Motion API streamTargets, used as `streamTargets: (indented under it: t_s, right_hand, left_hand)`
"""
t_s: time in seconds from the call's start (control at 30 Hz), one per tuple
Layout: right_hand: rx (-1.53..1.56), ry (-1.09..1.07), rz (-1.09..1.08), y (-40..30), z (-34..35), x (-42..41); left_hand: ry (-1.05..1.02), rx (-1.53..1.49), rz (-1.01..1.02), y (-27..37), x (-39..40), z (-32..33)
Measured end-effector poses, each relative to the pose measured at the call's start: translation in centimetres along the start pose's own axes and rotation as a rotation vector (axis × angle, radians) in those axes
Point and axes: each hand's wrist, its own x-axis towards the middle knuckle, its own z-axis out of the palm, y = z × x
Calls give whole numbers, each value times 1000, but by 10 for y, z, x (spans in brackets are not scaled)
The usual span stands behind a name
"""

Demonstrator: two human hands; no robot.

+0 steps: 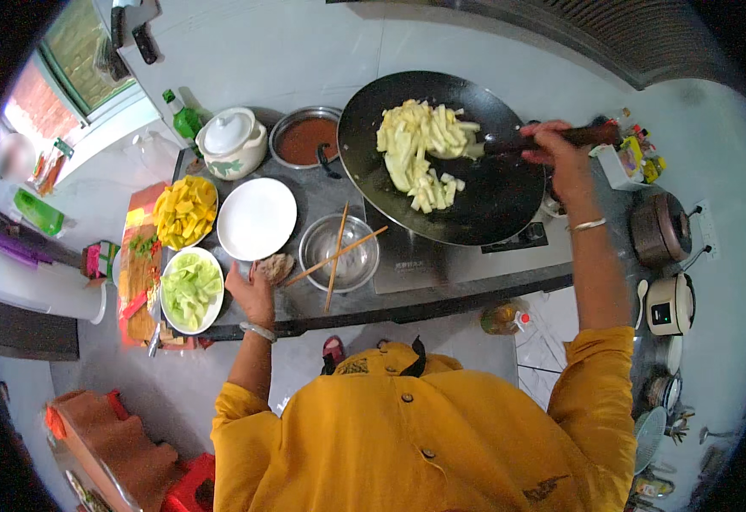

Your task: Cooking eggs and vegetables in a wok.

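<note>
My right hand (553,148) grips the dark handle of a wok turner (504,148), whose blade is among pale chopped vegetable strips (419,150). These lie in a large black wok (373,192) on the stove. At the counter's front, my left hand (252,296) reaches to the lower rim of a bare white plate (257,217). Beside its fingers lies a crumpled greyish-brown item (275,269), perhaps a rag; whether the fingers hold the plate or this item is unclear. A metal bowl (305,256) with two crossed chopsticks (341,249) stands to the right.
Yellow chunks fill one plate (186,212), green leafy pieces another (192,291). A cutting board (133,256) with a knife (154,333) lies at left. Behind stand a lidded white pot (232,142), a pan of reddish-brown liquid (307,137) and a green bottle (184,118).
</note>
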Motion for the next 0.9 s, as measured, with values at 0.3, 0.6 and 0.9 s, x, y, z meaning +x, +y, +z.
streamTargets:
  t_s: [0.3,0.6,0.9]
  right_hand:
    - [-184,-181,45,10,1,4]
    - [-404,-178,165,-74,-44,-7]
    - [94,20,64,-2,-6,8]
  left_hand:
    - [-516,292,583,122,-27,28]
    - [-699,526,588,107,-20,47]
    - [-311,180,521,55,-9,-18]
